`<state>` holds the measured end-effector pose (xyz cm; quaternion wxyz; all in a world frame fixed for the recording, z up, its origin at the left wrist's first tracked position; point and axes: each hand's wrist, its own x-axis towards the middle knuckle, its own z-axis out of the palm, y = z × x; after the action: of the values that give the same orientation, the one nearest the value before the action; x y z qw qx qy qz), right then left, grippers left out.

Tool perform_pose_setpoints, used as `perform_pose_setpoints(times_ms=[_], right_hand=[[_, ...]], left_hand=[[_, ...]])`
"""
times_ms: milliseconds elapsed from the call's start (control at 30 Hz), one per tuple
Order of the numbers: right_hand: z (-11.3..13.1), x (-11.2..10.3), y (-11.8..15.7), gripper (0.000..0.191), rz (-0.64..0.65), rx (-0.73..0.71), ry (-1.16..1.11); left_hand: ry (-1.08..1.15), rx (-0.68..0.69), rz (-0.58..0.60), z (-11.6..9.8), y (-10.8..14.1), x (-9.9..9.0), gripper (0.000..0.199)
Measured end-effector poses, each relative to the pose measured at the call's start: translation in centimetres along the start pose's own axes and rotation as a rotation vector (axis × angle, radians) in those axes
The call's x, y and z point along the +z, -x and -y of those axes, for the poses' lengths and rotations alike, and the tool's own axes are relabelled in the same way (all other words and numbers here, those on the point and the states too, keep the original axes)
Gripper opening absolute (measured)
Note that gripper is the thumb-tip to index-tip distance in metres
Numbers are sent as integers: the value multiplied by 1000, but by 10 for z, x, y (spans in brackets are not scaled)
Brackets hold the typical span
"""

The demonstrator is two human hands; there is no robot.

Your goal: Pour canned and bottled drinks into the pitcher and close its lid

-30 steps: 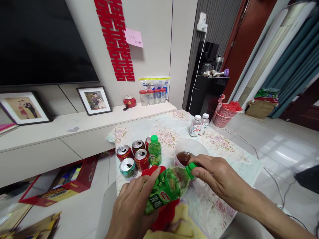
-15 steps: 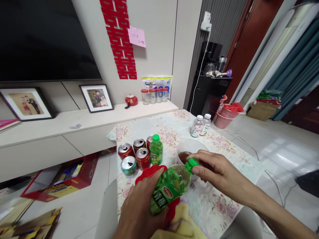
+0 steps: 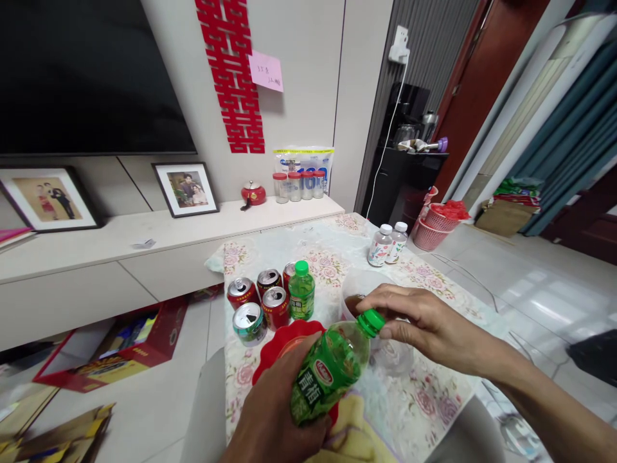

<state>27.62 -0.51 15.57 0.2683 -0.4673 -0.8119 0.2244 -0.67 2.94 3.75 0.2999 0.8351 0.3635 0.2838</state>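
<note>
A green-labelled drink bottle [image 3: 332, 370] lies tilted in my left hand [image 3: 274, 411], whose fingers wrap around its lower body. Its neck points up and to the right, with the green bottle cap [image 3: 371, 322] on it. My right hand [image 3: 429, 321] has its thumb and fingers closed about that cap. Beneath the bottle is a red scalloped dish [image 3: 270, 354], partly hidden. Behind my right hand stands a whitish translucent tub [image 3: 357, 283] with dark brown liquid [image 3: 354, 303] inside. A second green bottle [image 3: 302, 292] stands upright to the left of the tub.
Several opened drink cans [image 3: 275, 307] stand at the table's left side. Two white-capped bottles [image 3: 380, 247] are at the back right. A yellow cloth [image 3: 357, 427] lies near the front edge of the flower-patterned tablecloth [image 3: 424, 399]. An open red box [image 3: 159, 347] sits on the floor.
The bottle has turned slightly, so its cap faces more toward me. My right fingers have shifted a little around the cap. My left hand keeps its hold.
</note>
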Motion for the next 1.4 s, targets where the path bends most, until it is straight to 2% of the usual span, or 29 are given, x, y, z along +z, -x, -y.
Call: perform_pose_setpoints(times_ms=[100, 200, 267, 333, 467, 533, 667, 833, 900, 967, 1033, 1133, 1200, 1333, 1400], right_hand=[[4, 2, -3, 31, 2, 94, 68], [10, 7, -5, 45, -26, 204, 164], [13, 8, -5, 52, -33, 243, 191], [14, 8, -5, 45, -27, 233, 166], [10, 7, -3, 32, -35, 103, 83], [9, 7, -3, 29, -26, 132, 114], [10, 7, -3, 37, -20, 242, 162], [10, 7, -4, 38, -42, 92, 54], [11, 8, -6, 33, -16, 129, 79], [12, 9, -9, 39, 5, 231, 108], [13, 8, -10, 40, -22, 255, 114], [12, 6, -10, 36, -83, 122, 88], [11, 7, -11, 34, -70, 89, 84], [12, 10, -14, 36, -63, 253, 51], [16, 12, -16, 35, -83, 261, 18]], left_hand=[[-100, 27, -40, 5, 0, 1, 81], [-198, 46, -101, 7, -2, 0, 74], [-176, 38, -105, 5, -3, -1, 75], [-118, 10, -97, 3, -4, -2, 76], [-67, -12, -58, 3, -4, -1, 81], [-70, -7, -37, 6, -3, 1, 84], [-60, -2, -41, 13, -1, 5, 84], [-41, -41, -24, 14, 2, 6, 88], [-53, -28, -38, 12, 2, 6, 87], [-54, -23, -53, 9, 1, 4, 85], [-35, -30, -65, 7, 0, 3, 85], [-15, -34, -71, 6, -1, 1, 85], [-21, -25, -66, 7, -1, 1, 84], [-42, -13, -69, 7, 0, 3, 77], [-48, -7, -88, 6, 0, 5, 73]])
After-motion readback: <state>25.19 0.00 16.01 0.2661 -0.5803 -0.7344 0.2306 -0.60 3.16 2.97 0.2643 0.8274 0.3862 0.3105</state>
